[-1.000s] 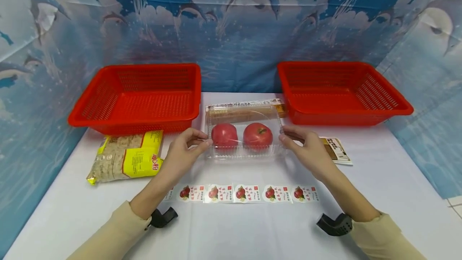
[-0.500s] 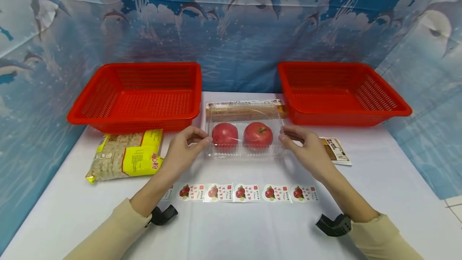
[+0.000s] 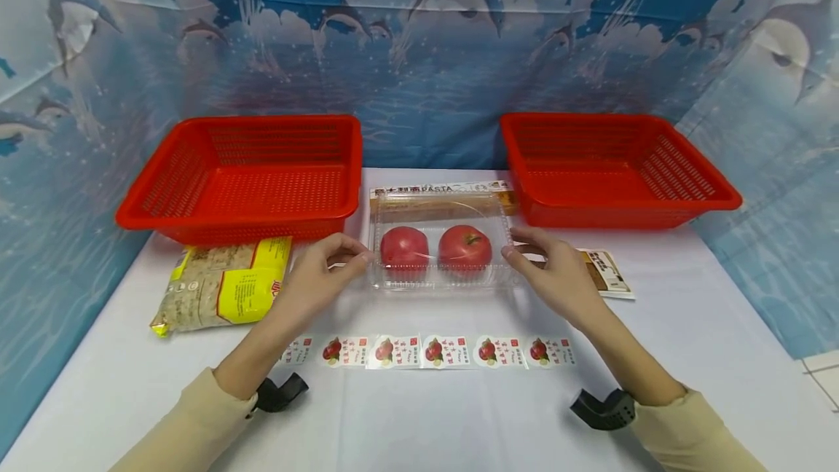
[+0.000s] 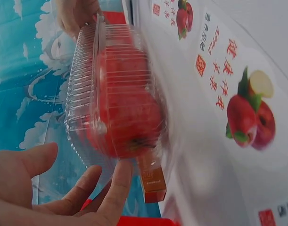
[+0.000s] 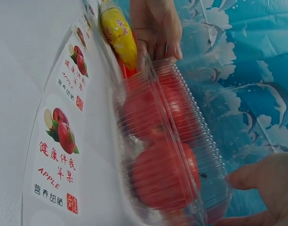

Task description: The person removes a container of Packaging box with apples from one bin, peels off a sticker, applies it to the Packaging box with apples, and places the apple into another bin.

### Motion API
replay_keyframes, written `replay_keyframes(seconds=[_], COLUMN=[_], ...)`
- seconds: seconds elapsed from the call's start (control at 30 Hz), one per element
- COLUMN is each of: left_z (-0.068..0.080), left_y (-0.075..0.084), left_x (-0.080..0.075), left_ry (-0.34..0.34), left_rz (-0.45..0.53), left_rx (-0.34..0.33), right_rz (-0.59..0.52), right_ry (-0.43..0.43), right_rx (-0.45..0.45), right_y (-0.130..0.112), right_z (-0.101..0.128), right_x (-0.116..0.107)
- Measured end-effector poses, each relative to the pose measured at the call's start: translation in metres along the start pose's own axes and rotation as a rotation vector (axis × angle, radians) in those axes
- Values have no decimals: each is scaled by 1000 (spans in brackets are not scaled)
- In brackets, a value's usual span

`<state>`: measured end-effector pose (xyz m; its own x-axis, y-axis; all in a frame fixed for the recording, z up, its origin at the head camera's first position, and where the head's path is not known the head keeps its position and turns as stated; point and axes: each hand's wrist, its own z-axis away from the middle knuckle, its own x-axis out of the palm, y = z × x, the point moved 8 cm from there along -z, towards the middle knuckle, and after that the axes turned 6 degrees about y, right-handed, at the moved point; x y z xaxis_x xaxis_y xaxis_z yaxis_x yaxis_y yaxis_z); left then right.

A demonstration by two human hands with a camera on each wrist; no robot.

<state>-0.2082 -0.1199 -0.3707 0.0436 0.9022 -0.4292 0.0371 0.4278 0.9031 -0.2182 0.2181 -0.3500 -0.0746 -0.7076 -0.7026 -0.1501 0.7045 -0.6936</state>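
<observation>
– Leftward slips the left hand (image 3: 321,275), fingers loosened!
– Red baskets (image 3: 278,188) at ten and two o'clock, clear box (image 3: 409,285) at centre.
– Right hand (image 3: 557,275) touches its three-o'clock side; gripping? Can't tell.
– Two red fruits (image 3: 465,250) inside!

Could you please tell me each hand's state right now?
Left hand: open, beside the clear container.
Right hand: at its other end; grip cannot be told.

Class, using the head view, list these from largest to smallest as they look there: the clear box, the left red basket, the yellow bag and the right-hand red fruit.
1. Left red basket
2. Clear box and yellow bag: too alike to rank
3. Right-hand red fruit
</observation>
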Motion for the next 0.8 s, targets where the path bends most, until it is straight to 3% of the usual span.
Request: replay_keyframes(seconds=[0.2, 0.47, 0.6, 0.8], left_z=[7, 25, 30, 29], left_y=[-1, -16, -25, -32], left_x=[-18, -49, -60, -69], left_ry=[28, 43, 21, -29], left_rz=[-7, 11, 18, -7], left_rx=[9, 72, 83, 90], right_rz=[33, 5, -35, -59], right_ry=[87, 244, 254, 199], right_rx=[-41, -230, -303, -371], right_y=[-11, -49, -69, -96], right_z=[5, 22, 30, 45], right_x=[-7, -11, -3, 19])
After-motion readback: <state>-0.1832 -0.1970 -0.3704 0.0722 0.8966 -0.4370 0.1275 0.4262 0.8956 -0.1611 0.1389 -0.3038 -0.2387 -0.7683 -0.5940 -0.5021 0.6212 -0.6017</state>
